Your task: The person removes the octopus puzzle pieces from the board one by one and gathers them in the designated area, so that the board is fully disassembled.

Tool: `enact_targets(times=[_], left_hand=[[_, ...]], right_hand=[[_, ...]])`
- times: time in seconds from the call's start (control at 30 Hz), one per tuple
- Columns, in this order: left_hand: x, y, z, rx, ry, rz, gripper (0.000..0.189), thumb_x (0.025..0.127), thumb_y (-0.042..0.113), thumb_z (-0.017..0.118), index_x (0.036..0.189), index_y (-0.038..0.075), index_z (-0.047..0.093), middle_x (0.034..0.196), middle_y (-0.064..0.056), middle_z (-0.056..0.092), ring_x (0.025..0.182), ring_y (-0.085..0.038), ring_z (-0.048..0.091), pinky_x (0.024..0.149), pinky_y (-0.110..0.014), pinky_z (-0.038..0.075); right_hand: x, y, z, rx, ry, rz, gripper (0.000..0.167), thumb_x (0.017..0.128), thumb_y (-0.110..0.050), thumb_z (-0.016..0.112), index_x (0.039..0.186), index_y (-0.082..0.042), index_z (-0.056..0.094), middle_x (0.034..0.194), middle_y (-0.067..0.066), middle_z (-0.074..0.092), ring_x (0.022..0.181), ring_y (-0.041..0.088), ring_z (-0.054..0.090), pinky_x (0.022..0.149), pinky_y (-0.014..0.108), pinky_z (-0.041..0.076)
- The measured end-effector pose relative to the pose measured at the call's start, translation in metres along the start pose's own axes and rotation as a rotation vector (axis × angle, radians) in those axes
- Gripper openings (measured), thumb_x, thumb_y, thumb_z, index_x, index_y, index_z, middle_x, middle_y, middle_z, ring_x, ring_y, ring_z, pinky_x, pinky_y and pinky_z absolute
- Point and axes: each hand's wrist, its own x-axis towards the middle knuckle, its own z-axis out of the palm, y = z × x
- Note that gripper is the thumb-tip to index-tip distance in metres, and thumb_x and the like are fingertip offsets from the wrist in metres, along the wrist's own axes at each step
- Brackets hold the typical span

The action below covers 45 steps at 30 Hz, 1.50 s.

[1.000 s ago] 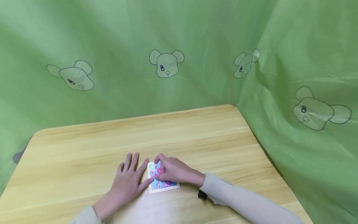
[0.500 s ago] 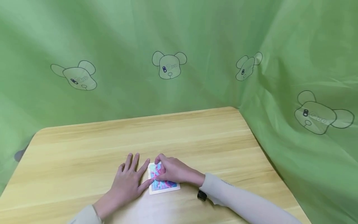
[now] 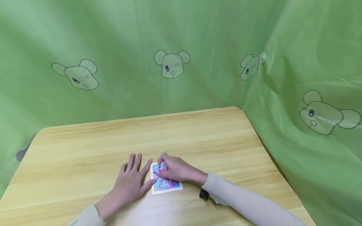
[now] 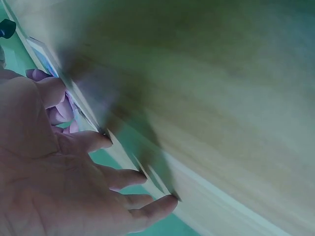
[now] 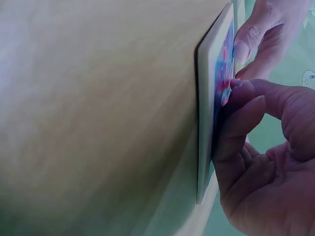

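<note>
A small jigsaw puzzle [image 3: 165,185] in a pale frame, with a blue and pink picture, lies flat on the wooden table. My left hand [image 3: 128,182] rests beside it, palm down and fingers spread, its thumb reaching over the puzzle's left border. From the right, my right hand [image 3: 176,169] comes over the puzzle with curled fingers and hides its upper right part. In the right wrist view, thumb and index finger [image 5: 246,110] meet at a pinkish puzzle piece [image 5: 234,82] close over the picture. Most of that piece is covered by the fingertips.
The wooden table [image 3: 85,150] has rounded far corners. Behind it and along its right side hangs a green curtain [image 3: 127,88] printed with bear heads. A black object [image 3: 204,194] sits at the right wrist, below the sleeve.
My right thumb has shifted slightly up and away from the left thumb, uncovering more of the picture's middle. The left hand stays in place at the puzzle's border.
</note>
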Motion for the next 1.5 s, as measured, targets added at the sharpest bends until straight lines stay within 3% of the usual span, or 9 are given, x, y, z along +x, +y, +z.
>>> enact_targets(times=[0.2,0.5,0.93,1.2,1.37,1.5], left_hand=[[0.000,0.001,-0.001,-0.003,0.019,0.000,0.074,0.108,0.062,0.056,0.165,0.015,0.051,0.168,-0.034,0.034,0.156,-0.058,0.026,0.114,-0.073,0.039],[-0.002,0.001,0.002,-0.011,0.000,-0.003,0.075,0.109,0.062,0.055,0.166,0.015,0.049,0.169,-0.034,0.033,0.157,-0.057,0.025,0.115,-0.072,0.037],[-0.004,0.001,0.000,-0.010,0.009,-0.012,0.075,0.109,0.061,0.056,0.167,0.014,0.048,0.170,-0.033,0.032,0.157,-0.058,0.024,0.116,-0.072,0.036],[-0.003,0.002,-0.001,-0.028,-0.013,-0.010,0.077,0.110,0.059,0.055,0.168,0.010,0.044,0.171,-0.032,0.030,0.158,-0.056,0.022,0.116,-0.073,0.035],[-0.002,0.004,-0.001,-0.043,0.019,0.007,0.076,0.108,0.056,0.060,0.166,0.008,0.047,0.170,-0.031,0.034,0.157,-0.055,0.026,0.113,-0.074,0.039],[-0.004,0.006,0.000,-0.074,0.023,0.020,0.080,0.105,0.060,0.063,0.164,0.007,0.049,0.169,-0.031,0.037,0.156,-0.056,0.029,0.112,-0.075,0.039]], right_hand=[[0.002,0.002,-0.002,0.060,-0.007,-0.005,0.026,0.105,-0.022,0.076,0.122,-0.013,0.058,0.076,-0.005,0.062,0.061,0.009,0.056,0.062,0.026,0.047],[0.005,0.008,-0.004,0.368,-0.081,0.029,0.006,0.112,-0.010,0.062,0.112,-0.006,0.059,0.075,0.008,0.069,0.054,0.014,0.061,0.048,0.023,0.050],[0.008,0.013,-0.009,0.437,-0.124,0.011,0.006,0.113,-0.009,0.059,0.113,-0.002,0.060,0.078,0.009,0.069,0.058,0.015,0.063,0.052,0.025,0.053],[-0.003,0.011,-0.022,0.449,-0.057,-0.007,0.009,0.112,-0.014,0.062,0.115,-0.005,0.062,0.084,0.007,0.065,0.069,0.017,0.062,0.062,0.026,0.056],[-0.014,0.012,-0.034,0.414,-0.010,-0.021,0.010,0.112,-0.014,0.063,0.116,-0.005,0.063,0.090,0.007,0.062,0.077,0.020,0.059,0.067,0.028,0.054],[-0.020,0.016,-0.039,0.430,0.009,-0.021,0.009,0.111,-0.013,0.064,0.115,-0.005,0.065,0.093,0.015,0.067,0.078,0.023,0.063,0.066,0.028,0.053]])
